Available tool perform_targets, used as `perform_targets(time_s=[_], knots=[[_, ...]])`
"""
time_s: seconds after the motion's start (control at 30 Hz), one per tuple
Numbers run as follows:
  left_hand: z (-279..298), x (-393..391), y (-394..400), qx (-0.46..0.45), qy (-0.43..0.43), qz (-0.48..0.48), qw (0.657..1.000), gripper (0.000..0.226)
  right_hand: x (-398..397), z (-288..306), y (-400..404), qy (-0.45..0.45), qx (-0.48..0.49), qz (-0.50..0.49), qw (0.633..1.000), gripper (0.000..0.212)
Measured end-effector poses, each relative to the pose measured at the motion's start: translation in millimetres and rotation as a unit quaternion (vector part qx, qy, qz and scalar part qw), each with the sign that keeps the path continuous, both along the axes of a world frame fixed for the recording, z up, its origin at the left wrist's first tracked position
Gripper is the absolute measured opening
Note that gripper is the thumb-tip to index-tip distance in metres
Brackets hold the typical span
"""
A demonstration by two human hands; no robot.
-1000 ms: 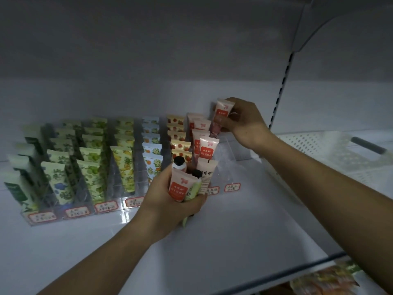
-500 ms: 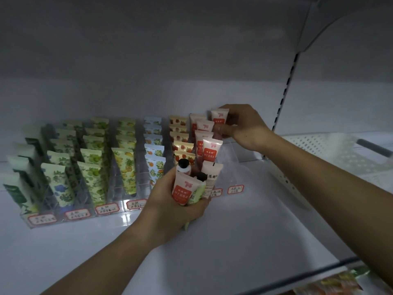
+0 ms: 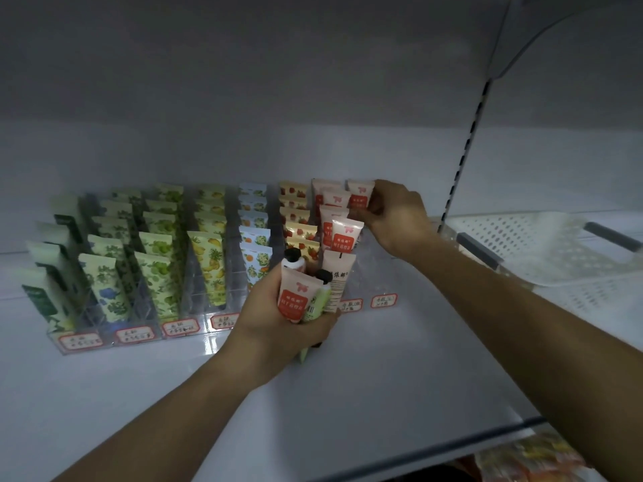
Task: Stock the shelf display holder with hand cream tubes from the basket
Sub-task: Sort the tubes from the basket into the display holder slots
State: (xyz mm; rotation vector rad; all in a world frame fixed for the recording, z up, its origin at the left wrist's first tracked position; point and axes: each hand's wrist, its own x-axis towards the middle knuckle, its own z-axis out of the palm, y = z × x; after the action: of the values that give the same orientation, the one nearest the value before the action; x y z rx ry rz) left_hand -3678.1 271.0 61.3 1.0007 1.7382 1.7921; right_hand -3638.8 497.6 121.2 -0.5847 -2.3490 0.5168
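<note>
Your right hand [image 3: 396,217] pinches a pink tube [image 3: 360,196] standing at the back of the holder's [image 3: 195,307] rightmost lane. Your left hand [image 3: 275,318] grips a bunch of tubes [image 3: 301,297] upright in front of the holder, on the shelf [image 3: 382,377]. The white basket [image 3: 542,248] sits to the right, behind your right forearm.

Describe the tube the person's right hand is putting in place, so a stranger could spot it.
Find the clear display holder on the white shelf and go to its rightmost column. At the very back stands a pink tube, pinched by the right hand; it alone occupies that column.
</note>
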Motion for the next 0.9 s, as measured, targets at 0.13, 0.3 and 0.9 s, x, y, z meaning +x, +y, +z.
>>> perform_targets(time_s=[0.13,0.3,0.9], knots=[[1,1,-2,0.002,0.002,0.003,1.000,0.045,25,-29,-26,0.230,-0.097,-0.078,0.965,0.019],[0,0,0,0.008,-0.010,0.011,1.000,0.048,50,-28,-60,0.305,-0.124,0.118,0.937,0.009],[-4,-1,0,0.012,-0.003,0.032,0.999,0.040,56,-29,-61,0.130,-0.306,0.294,0.896,0.014]])
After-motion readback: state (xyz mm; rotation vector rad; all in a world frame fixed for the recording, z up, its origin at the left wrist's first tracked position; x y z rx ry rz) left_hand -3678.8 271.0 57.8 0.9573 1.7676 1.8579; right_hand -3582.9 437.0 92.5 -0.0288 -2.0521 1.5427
